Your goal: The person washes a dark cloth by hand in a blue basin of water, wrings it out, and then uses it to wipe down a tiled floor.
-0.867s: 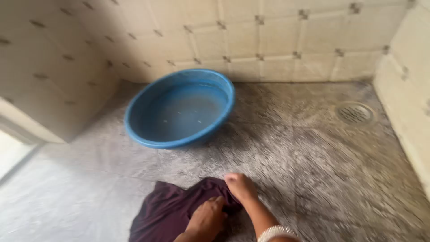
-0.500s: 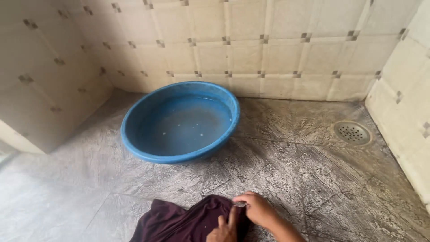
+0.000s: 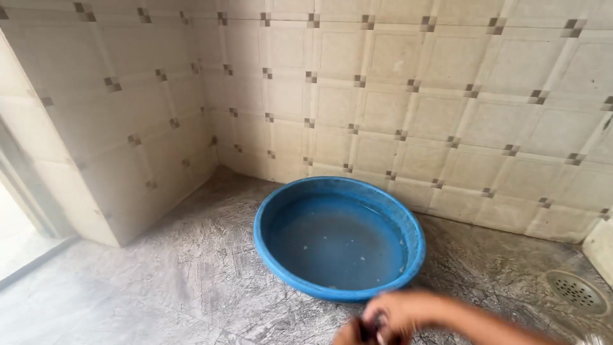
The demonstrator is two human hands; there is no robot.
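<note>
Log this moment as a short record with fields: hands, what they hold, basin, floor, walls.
Hands: right hand and left hand, blurred, together at the bottom edge
Held: something small and dark between them; too blurred to identify
Basin: round blue plastic basin on the floor, shallow water inside
Floor: grey marbled stone floor; round metal drain at the right
Walls: beige square tiles

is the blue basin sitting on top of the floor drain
No, the basin sits on the floor well left of the drain, apart from it.
</note>
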